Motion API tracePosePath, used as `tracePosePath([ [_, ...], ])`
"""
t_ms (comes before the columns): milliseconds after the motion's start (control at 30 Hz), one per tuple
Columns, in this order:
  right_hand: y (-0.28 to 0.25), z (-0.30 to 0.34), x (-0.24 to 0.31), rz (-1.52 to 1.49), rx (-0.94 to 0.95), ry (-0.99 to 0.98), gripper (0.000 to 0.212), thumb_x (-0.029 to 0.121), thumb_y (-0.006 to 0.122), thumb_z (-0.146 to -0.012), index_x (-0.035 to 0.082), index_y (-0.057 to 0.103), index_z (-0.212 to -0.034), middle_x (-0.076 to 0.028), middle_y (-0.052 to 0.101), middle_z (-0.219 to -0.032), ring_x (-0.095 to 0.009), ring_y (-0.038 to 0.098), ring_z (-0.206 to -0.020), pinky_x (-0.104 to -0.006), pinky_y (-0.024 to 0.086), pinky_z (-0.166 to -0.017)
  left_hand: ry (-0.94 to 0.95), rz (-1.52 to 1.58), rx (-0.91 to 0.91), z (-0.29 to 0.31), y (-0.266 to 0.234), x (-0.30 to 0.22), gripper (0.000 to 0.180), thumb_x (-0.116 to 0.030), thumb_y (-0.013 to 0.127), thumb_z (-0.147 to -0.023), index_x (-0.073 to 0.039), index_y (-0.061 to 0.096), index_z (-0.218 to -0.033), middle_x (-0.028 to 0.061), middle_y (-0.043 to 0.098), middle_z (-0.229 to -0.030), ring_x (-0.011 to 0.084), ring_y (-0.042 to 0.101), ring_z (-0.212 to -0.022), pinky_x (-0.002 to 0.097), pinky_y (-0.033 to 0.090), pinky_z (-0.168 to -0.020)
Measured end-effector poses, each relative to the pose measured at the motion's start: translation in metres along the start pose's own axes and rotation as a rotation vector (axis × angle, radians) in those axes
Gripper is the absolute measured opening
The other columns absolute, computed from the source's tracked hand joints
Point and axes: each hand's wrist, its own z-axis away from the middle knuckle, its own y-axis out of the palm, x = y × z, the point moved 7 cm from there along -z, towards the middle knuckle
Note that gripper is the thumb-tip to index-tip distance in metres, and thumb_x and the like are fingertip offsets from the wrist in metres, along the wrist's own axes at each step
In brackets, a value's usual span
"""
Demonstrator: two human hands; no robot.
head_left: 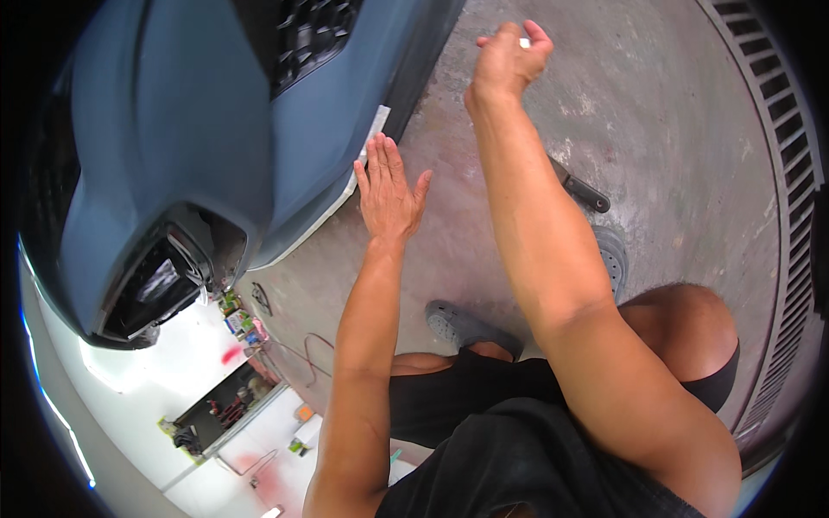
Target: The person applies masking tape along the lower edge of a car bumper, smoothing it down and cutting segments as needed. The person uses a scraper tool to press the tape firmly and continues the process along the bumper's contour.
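Note:
A blue-grey car front end [328,129] fills the upper left. A white tape strip [332,205] runs along the bumper's lower edge. My left hand [389,194] is open and flat, fingers stretched out, with its fingertips over the tape at that edge. Farther off to the right, my right hand [509,65] is raised above the floor with its fingers curled. Between thumb and fingers shows a small white thing [524,42]; most of it is hidden, so its kind cannot be made out.
On the concrete floor [691,129], a dark-handled tool [589,192] lies partly behind my right forearm. A slotted drain grate [781,104] curves along the right. My grey clogs [453,324] stand below. Bottles and cans [242,324] and a hose [311,350] are at the lower left.

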Motion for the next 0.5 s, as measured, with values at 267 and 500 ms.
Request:
tracePosePath([
  [267, 0.064, 0.058, 0.133, -0.169, 0.477, -0.753, 0.033, 0.008, 0.054, -0.095, 0.000, 0.050, -0.127, -0.011, 0.065, -0.076, -0.020, 0.065, -0.064, -0.0355, 0.052, -0.062, -0.407, 0.257, -0.241, 0.085, 0.021, -0.005, 0.076, -0.044, 0.051, -0.105, -0.004, 0.023, -0.163, 0.0207, 0.023, -0.169, 0.0409, 0.020, -0.156, 0.0609, 0.018, -0.122],
  [500, 0.150, 0.097, 0.248, 0.760, 1.295, -1.251, 0.018, 0.014, 0.058, -0.097, 0.003, 0.065, -0.110, -0.019, 0.067, -0.094, -0.033, 0.066, -0.077, -0.0443, 0.052, -0.072, -0.318, 0.530, -0.439, 0.095, 0.038, -0.026, 0.068, -0.029, 0.060, -0.100, -0.007, 0.035, -0.158, 0.0203, 0.032, -0.165, 0.0401, 0.031, -0.151, 0.0570, 0.029, -0.116],
])
